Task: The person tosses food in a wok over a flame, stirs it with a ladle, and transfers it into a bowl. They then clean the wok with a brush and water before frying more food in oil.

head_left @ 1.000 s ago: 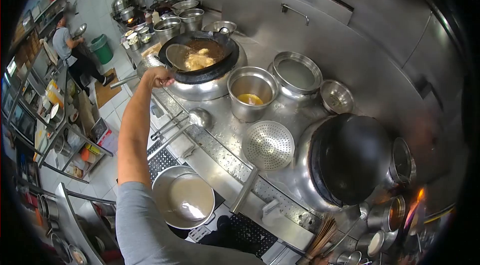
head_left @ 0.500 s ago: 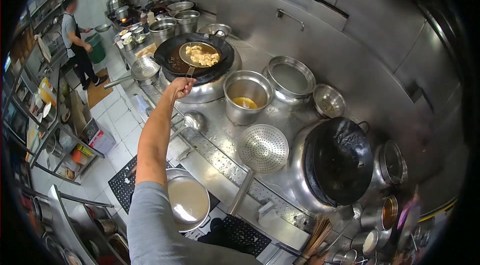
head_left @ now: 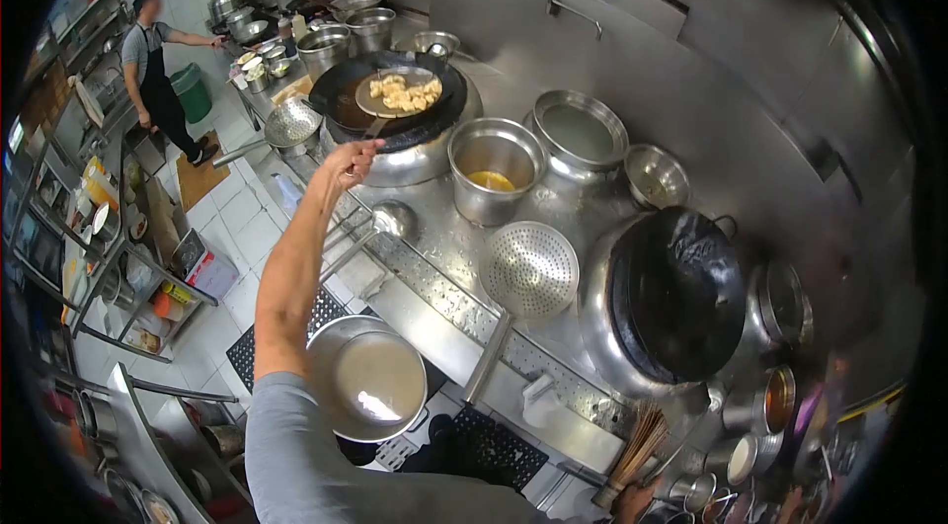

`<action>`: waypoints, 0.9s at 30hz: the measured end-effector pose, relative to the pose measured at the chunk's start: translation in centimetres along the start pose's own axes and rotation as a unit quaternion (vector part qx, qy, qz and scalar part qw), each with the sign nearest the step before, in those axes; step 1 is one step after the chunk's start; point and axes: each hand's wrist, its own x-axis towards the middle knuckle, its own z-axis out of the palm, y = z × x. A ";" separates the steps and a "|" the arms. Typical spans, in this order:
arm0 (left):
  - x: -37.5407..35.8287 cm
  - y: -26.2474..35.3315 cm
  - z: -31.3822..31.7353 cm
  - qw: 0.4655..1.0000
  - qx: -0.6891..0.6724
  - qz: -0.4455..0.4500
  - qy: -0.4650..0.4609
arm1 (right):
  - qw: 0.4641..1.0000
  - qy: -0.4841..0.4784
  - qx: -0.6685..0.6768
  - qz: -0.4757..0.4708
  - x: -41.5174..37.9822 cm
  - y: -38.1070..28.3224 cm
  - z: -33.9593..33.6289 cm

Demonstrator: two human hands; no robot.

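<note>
My left hand reaches out, its fingers closed around the handle of a round strainer. Pale golden fried pieces lie in the strainer, which is held over a black wok with brown oil inside. A steel pot with some yellow liquid at its bottom stands to the right of the wok. At the bottom edge, close to a bamboo brush, a small part of what looks like my right hand shows; its fingers cannot be made out.
A perforated ladle rests across the counter edge, beside a second black wok. A wide pot of cloudy liquid stands below my left arm. A co-worker stands at the far left, near a green bin.
My view has shifted slightly. My left hand still holds the strainer above the wok, its handle now blurred. The co-worker has turned and stretched an arm toward the far counter.
</note>
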 end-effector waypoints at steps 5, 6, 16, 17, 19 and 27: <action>-8.9 0.5 4.0 0.998 0.063 0.016 -0.008 | 0.999 0.016 0.008 -0.041 -0.3 -0.1 0.3; -10.8 0.2 4.6 0.997 0.072 0.015 -0.018 | 0.998 0.024 0.018 -0.052 -0.1 1.1 0.7; -23.7 -9.1 12.0 0.983 0.180 -0.017 -0.016 | 0.995 0.042 0.003 -0.088 -0.7 0.0 0.7; -24.4 -10.2 12.6 0.980 0.196 -0.029 -0.013 | 0.997 0.033 0.006 -0.069 -0.8 -0.5 0.5; -25.4 -12.7 13.7 0.974 0.221 -0.037 -0.032 | 0.998 0.024 0.011 -0.059 -0.9 -0.5 0.3; -24.9 -24.5 14.3 0.869 0.494 -0.015 0.034 | 0.989 0.062 0.045 -0.130 -0.5 1.7 1.8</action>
